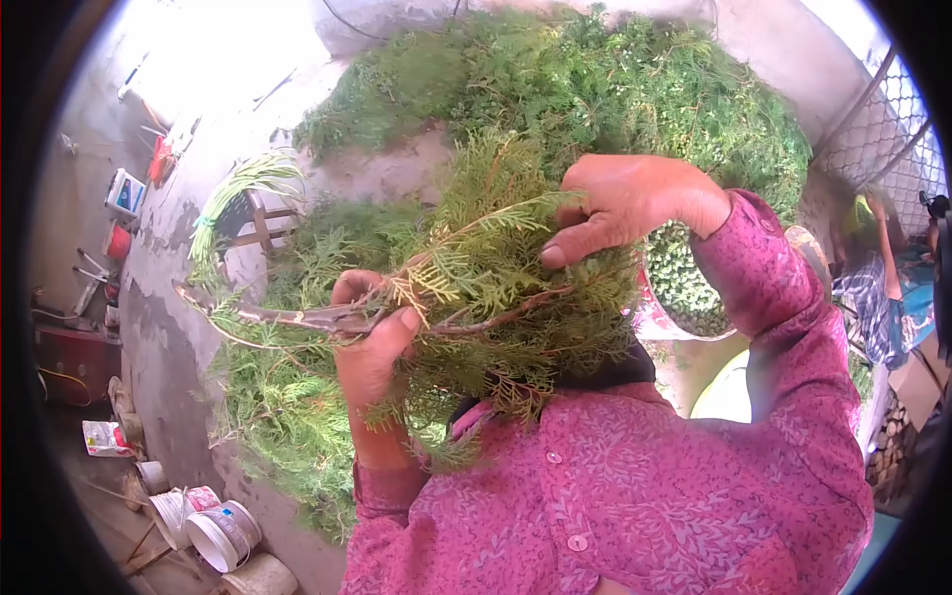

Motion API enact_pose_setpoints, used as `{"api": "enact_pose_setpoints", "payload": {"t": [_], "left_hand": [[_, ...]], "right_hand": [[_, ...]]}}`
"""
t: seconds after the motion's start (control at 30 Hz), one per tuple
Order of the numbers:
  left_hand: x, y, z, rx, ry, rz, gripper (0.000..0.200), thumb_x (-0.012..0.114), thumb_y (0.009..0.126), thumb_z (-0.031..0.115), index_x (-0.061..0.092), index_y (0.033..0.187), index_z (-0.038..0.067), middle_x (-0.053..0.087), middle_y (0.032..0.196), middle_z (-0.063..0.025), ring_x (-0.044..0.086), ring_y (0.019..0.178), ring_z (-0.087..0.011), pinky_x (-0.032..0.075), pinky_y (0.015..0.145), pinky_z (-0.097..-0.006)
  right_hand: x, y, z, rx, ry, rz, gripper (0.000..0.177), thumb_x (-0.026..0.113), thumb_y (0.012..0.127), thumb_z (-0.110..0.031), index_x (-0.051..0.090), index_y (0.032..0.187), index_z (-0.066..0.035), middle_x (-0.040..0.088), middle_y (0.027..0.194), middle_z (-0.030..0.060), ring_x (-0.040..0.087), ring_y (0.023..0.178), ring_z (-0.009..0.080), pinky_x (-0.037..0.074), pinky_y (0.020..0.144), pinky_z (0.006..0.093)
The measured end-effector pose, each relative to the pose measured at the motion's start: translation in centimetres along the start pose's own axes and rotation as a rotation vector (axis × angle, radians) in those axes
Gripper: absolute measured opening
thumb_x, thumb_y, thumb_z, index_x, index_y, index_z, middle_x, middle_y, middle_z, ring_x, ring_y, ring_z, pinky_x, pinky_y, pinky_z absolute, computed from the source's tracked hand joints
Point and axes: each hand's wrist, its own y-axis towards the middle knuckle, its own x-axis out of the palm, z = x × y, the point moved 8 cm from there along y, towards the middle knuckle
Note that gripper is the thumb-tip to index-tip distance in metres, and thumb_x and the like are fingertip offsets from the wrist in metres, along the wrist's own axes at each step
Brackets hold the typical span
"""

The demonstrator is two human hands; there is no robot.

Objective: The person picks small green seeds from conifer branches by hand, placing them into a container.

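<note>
Hands are bunching green feathery conifer sprigs [486,268] at chest height. The left hand [372,342] is clamping their brown woody stems [297,319] in a closed grip, and the right hand [625,203] is pinching the tips. Arranging appears to be under way; the next move likely calls for a steady left hold.

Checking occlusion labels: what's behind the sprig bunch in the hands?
Behind the bunch: a big heap of cut greenery on the concrete floor. The bunch hides the heap's middle and part of the left hand; the right hand grips its top edge.
</note>
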Motion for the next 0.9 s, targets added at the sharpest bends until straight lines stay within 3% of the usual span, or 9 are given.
{"api": "enact_pose_setpoints", "payload": {"t": [0.07,0.17,0.3,0.37,0.5,0.57,0.7,0.77,0.9], "left_hand": [[0.0,0.0,-0.1,0.001,-0.008,0.007,0.038,0.072,0.062,0.009,0.047,0.089,0.009,0.052,0.073,0.0023,0.044,0.054,-0.0039,0.033,0.042,-0.0159],[-0.3,0.0,-0.4,0.005,-0.018,0.001,0.037,0.071,0.062,0.008,0.047,0.090,0.009,0.052,0.074,0.0017,0.045,0.054,-0.0040,0.033,0.042,-0.0157],[-0.5,0.0,-0.7,-0.019,-0.028,0.011,0.038,0.070,0.062,0.007,0.047,0.092,0.009,0.053,0.075,0.0010,0.045,0.055,-0.0044,0.034,0.042,-0.0156],[-0.5,0.0,-0.7,-0.011,-0.031,0.015,0.038,0.070,0.062,0.006,0.047,0.092,0.009,0.054,0.075,0.0008,0.046,0.055,-0.0045,0.034,0.042,-0.0156],[-0.3,0.1,-0.5,-0.017,-0.018,-0.020,0.039,0.069,0.063,0.005,0.047,0.094,0.008,0.054,0.075,0.0005,0.046,0.055,-0.0048,0.034,0.042,-0.0156],[0.0,0.1,-0.6,-0.022,-0.016,-0.039,0.039,0.069,0.063,0.005,0.047,0.094,0.008,0.054,0.076,0.0004,0.046,0.055,-0.0048,0.034,0.042,-0.0156],[0.2,-0.1,0.0,0.007,-0.015,0.020,0.038,0.070,0.062,0.006,0.047,0.093,0.008,0.055,0.075,-0.0005,0.046,0.054,-0.0047,0.033,0.041,-0.0157],[0.4,0.0,0.1,0.009,-0.016,0.008,0.038,0.070,0.062,0.006,0.047,0.092,0.008,0.055,0.075,-0.0008,0.046,0.053,-0.0046,0.033,0.040,-0.0156],[0.4,0.3,0.0,0.021,0.029,-0.009,0.036,0.072,0.062,0.008,0.046,0.088,0.009,0.056,0.073,-0.0010,0.045,0.052,-0.0039,0.032,0.040,-0.0153]], "right_hand": [[0.3,-0.1,0.2,-0.027,0.045,0.006,0.056,0.045,0.083,-0.054,0.057,0.068,-0.002,0.050,0.053,0.0058,0.047,0.049,0.0179,0.039,0.048,0.0314],[0.6,-0.7,-0.1,-0.087,0.256,0.091,0.061,0.040,0.083,-0.059,0.055,0.077,0.000,0.049,0.058,0.0060,0.048,0.055,0.0172,0.040,0.051,0.0300],[2.0,-0.9,-0.9,-0.219,0.266,0.057,0.061,0.040,0.083,-0.059,0.053,0.080,0.001,0.048,0.061,0.0056,0.048,0.057,0.0154,0.039,0.051,0.0298],[3.2,-0.9,-0.5,-0.193,0.408,-0.025,0.059,0.040,0.084,-0.057,0.051,0.078,0.000,0.047,0.062,0.0035,0.046,0.057,0.0139,0.038,0.049,0.0288],[2.8,-1.1,-1.1,-0.251,0.405,0.056,0.051,0.046,0.084,-0.051,0.051,0.079,-0.001,0.045,0.063,0.0005,0.044,0.058,0.0109,0.036,0.049,0.0264],[3.8,-1.2,0.0,-0.074,0.483,-0.053,0.040,0.053,0.083,-0.043,0.050,0.081,-0.003,0.044,0.065,-0.0024,0.042,0.059,0.0073,0.035,0.048,0.0237],[4.5,-1.6,-0.3,-0.087,0.648,-0.056,0.034,0.058,0.082,-0.036,0.049,0.082,-0.003,0.044,0.067,-0.0044,0.041,0.061,0.0048,0.034,0.050,0.0213],[4.2,-1.7,-0.8,-0.194,0.729,-0.002,0.031,0.058,0.082,-0.034,0.049,0.083,-0.004,0.044,0.068,-0.0054,0.041,0.062,0.0040,0.034,0.052,0.0200],[4.6,-1.7,0.5,-0.130,0.806,0.024,0.030,0.058,0.082,-0.033,0.051,0.087,-0.004,0.045,0.069,-0.0053,0.041,0.064,0.0040,0.035,0.055,0.0196]]}}
